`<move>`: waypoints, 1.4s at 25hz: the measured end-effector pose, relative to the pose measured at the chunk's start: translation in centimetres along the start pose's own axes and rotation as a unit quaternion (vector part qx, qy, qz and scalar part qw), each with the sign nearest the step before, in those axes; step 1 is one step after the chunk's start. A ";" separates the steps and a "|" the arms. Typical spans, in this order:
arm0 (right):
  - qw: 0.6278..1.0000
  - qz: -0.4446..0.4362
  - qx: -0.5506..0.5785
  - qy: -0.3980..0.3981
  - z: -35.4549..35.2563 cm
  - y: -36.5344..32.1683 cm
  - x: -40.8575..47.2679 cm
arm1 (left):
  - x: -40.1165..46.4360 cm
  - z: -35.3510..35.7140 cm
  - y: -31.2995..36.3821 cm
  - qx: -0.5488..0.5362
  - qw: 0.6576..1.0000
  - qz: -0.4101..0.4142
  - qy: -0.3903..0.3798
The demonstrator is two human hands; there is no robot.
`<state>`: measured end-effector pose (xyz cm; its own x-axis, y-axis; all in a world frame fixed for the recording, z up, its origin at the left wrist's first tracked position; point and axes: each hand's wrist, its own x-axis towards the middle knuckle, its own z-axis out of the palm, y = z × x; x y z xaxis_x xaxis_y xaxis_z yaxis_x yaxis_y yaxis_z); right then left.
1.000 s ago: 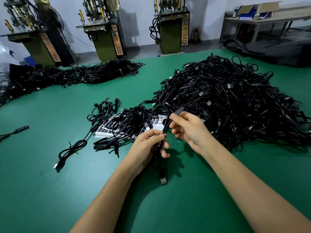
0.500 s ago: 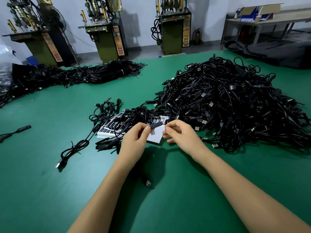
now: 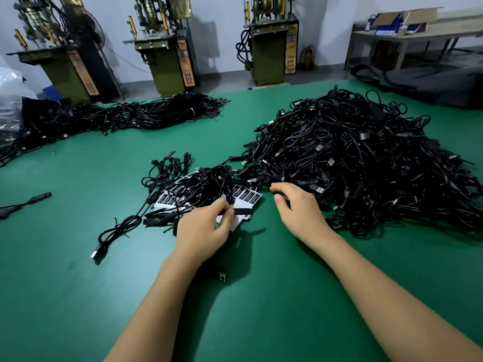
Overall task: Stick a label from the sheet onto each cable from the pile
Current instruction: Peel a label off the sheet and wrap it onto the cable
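Observation:
My left hand (image 3: 206,228) pinches the flat black part of a cable (image 3: 239,211) over the near corner of the white label sheet (image 3: 248,196). That cable's USB plug (image 3: 222,276) lies on the mat under my left wrist. A small tangle of cables (image 3: 209,182) covers much of the sheet. My right hand (image 3: 298,209) is to the right of the sheet, with loosely curled fingers and its fingertips at the near edge of the big black cable pile (image 3: 352,158). I see nothing held in it.
The green mat (image 3: 261,309) covers the table. Loose cables (image 3: 117,231) lie left of the sheet, another (image 3: 26,202) at the left edge. A long cable bundle (image 3: 156,113) runs along the back left. Machines (image 3: 170,48) and black bags (image 3: 431,82) stand behind.
My left hand lowered the cable onto the label sheet. My right hand let go of the cable and moved right to the edge of the big pile.

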<state>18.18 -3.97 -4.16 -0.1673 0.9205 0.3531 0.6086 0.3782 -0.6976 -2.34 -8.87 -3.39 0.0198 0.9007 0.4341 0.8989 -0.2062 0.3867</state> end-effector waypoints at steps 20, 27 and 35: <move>0.955 0.009 -0.006 -0.296 3.5 -5.0 8.3 | -0.4 0.6 0.1 0.030 0.995 0.079 -0.050; 0.993 0.050 -0.053 -0.091 2.6 -2.4 6.0 | -0.6 0.9 0.3 0.011 0.995 0.076 -0.059; 0.979 0.009 -0.095 -0.178 4.8 -3.8 7.1 | -0.5 0.9 0.3 0.013 0.996 0.072 -0.059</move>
<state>10.97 1.57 -1.99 -0.3946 0.9154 0.0791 0.7416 0.3682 -0.5608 -1.65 -9.06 -4.23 0.1987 0.9018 0.3838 0.8942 -0.3272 0.3056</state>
